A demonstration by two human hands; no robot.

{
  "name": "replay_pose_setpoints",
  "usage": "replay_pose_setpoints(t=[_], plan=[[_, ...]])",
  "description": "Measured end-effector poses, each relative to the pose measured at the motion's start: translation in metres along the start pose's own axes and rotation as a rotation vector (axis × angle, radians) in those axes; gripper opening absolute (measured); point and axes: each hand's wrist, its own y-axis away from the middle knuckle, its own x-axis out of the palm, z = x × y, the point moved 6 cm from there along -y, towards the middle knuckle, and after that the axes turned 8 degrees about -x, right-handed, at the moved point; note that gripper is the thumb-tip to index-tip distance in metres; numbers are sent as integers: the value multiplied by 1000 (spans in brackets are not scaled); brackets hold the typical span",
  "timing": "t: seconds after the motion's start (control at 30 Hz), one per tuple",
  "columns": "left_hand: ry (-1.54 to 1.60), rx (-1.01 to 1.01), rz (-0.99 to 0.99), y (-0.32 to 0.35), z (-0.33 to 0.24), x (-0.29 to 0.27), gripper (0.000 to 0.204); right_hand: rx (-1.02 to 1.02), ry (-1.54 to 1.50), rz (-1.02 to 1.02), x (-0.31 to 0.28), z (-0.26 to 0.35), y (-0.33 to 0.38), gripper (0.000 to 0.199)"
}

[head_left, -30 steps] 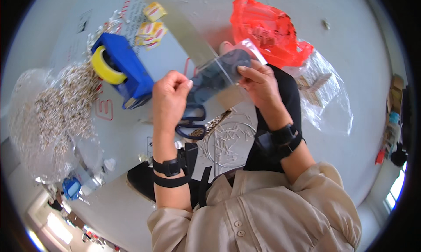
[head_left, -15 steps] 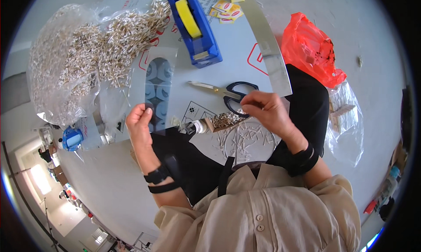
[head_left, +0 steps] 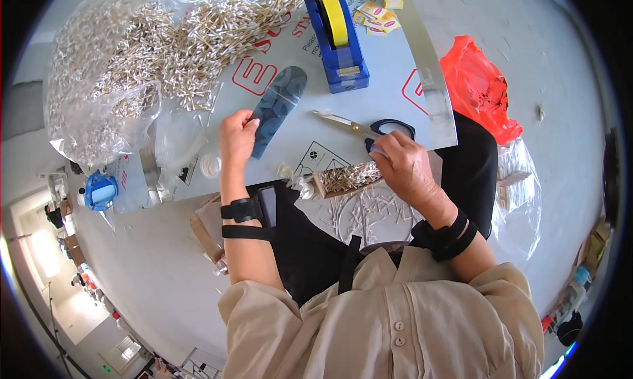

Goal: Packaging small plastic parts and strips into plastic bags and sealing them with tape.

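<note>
My left hand [head_left: 237, 137] pinches the near left edge of a flat blue-grey plastic strip [head_left: 280, 105] with a rounded far end and a pattern of circles. It slants above the table. My right hand [head_left: 407, 166] is closed, thumb and fingers together, over the near handle loop of the scissors [head_left: 359, 127]. Whether it grips the loop or something small is hidden. The scissors lie with blades pointing left and dark handles right. Just below them stands a small open box [head_left: 346, 180] full of cotton swabs, its right end behind my right hand.
A large heap of cotton swabs [head_left: 191, 56] spills from a clear bag [head_left: 79, 82] at the far left. Behind the scissors stands a blue tape dispenser [head_left: 346, 79] beside yellow packets [head_left: 376, 13]. A red bag [head_left: 471, 82] lies right, and loose swabs [head_left: 369, 214] lie below the box.
My left hand has moved up and right, tilting the plastic strip to the right over the table. My right hand has come closer over the scissors' handle. The whole view has shifted somewhat.
</note>
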Motion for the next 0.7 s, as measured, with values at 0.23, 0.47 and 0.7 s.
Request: replay_pose_setpoints(t=[0.23,0.47,0.7], plan=[[-474,386,-458,58,-34,-13,21,201,-437,212,55,20,16,7],[-235,122,-90,109,9,19,29,1146,-1162,194,139,33,46,16],[-182,117,60,122,3,16,42,1431,-1445,70,177,54,45,10]])
